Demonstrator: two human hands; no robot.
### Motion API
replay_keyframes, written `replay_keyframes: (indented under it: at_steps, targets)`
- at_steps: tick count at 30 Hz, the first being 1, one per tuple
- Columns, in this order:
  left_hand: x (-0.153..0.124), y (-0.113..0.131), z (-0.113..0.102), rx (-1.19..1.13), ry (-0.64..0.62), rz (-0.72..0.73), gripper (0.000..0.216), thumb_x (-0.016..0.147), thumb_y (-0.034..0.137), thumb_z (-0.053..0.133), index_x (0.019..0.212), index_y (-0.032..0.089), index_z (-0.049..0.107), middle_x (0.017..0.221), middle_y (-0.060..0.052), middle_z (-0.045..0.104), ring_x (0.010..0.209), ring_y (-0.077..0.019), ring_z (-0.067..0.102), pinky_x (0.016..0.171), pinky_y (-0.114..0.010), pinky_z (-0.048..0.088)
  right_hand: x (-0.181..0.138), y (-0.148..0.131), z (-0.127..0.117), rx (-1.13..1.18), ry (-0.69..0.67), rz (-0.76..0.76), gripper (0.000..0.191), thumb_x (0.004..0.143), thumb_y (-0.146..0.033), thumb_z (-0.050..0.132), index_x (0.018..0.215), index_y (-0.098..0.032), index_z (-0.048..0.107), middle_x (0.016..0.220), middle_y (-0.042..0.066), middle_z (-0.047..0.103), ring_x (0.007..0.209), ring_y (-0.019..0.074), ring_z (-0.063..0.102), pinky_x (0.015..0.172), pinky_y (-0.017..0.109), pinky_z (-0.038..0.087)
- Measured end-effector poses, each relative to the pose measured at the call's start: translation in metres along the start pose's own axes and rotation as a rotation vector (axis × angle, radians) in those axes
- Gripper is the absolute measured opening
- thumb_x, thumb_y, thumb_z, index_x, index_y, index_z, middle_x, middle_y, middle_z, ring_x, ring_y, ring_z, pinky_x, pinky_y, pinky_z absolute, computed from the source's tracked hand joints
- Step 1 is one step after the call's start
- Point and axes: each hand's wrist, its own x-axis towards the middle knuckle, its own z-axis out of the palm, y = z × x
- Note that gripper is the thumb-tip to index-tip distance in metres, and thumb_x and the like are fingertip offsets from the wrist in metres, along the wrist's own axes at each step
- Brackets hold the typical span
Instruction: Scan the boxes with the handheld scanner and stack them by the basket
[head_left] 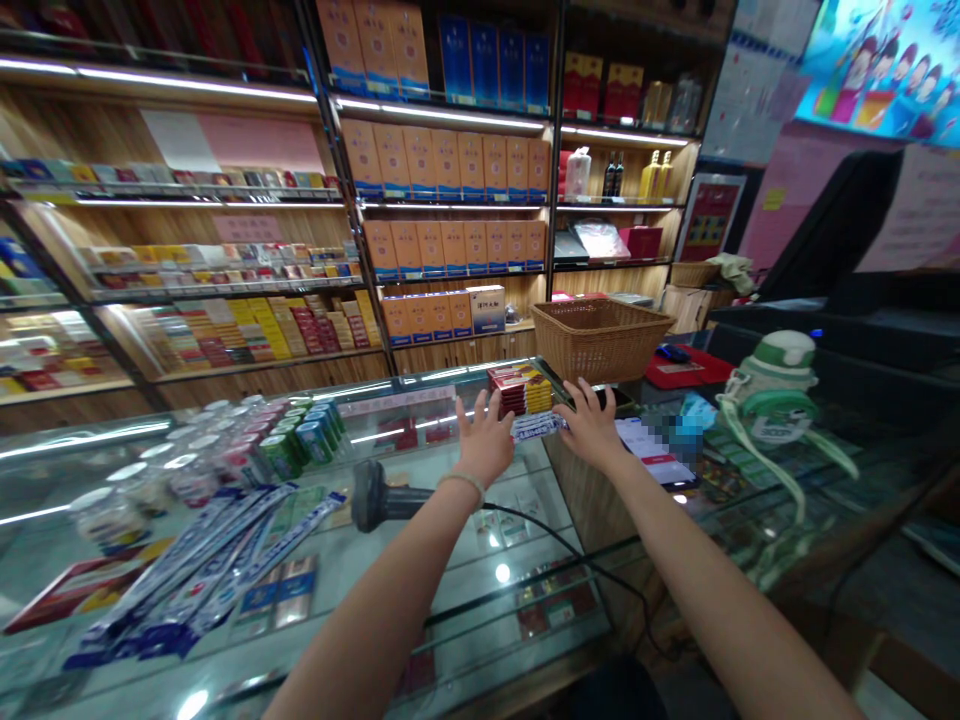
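Note:
My left hand [485, 438] reaches over the glass counter with its fingers spread, holding nothing. It is just left of a stack of small red and yellow packs [519, 388]. My right hand [592, 425] also has its fingers apart, beside a row of slim blue-and-white packets [537, 425]. Its thumb is close to the packets' right end; whether it touches them I cannot tell. A dark phone-like slab [553, 382] lies partly behind the right fingers. Beneath my left forearm, a grey handheld barcode scanner [375, 497] rests on the glass, its cable running right.
Long blue-and-white sticks [202, 560] and rows of small jars [191, 478] cover the counter's left side. A wicker basket [600, 340] stands behind my right hand. To the right are a lit phone [654, 450] and a green-and-white water bottle [776, 390]. Stocked shelves [465, 208] line the wall.

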Motion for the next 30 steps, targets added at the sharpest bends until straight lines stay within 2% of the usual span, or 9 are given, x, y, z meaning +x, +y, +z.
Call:
replay_keyframes:
  at_steps: [7, 17, 30]
  targets:
    - [-0.0019, -0.0002, -0.0024, -0.009, 0.003, 0.002, 0.051, 0.087, 0.037, 0.064, 0.137, 0.027, 0.064, 0.166, -0.012, 0.036, 0.155, -0.0368, 0.025, 0.124, -0.073, 0.004, -0.0019, -0.0029, -0.0029, 0.003, 0.010, -0.014, 0.041, 0.085, -0.030, 0.068, 0.125, -0.029, 0.067, 0.161, 0.012, 0.042, 0.151, 0.0357, 0.025, 0.120, 0.069, 0.007]
    - [-0.0041, 0.0003, -0.0071, -0.010, -0.019, 0.002, 0.052, 0.088, 0.039, 0.066, 0.138, 0.025, 0.063, 0.165, -0.015, 0.037, 0.155, -0.0371, 0.026, 0.123, -0.074, 0.008, -0.0039, -0.0044, -0.0022, 0.009, 0.019, -0.021, 0.048, 0.086, -0.035, 0.070, 0.133, -0.031, 0.064, 0.163, 0.011, 0.038, 0.153, 0.0360, 0.022, 0.121, 0.068, 0.005]
    - [-0.0039, -0.0032, -0.0085, -0.015, -0.018, -0.007, 0.062, 0.086, 0.048, 0.069, 0.143, 0.027, 0.059, 0.167, -0.014, 0.033, 0.157, -0.0380, 0.022, 0.124, -0.073, 0.005, -0.0067, -0.0082, -0.0076, -0.006, 0.005, -0.033, 0.055, 0.088, -0.044, 0.069, 0.140, -0.034, 0.059, 0.165, 0.011, 0.035, 0.154, 0.0343, 0.020, 0.122, 0.066, 0.004]
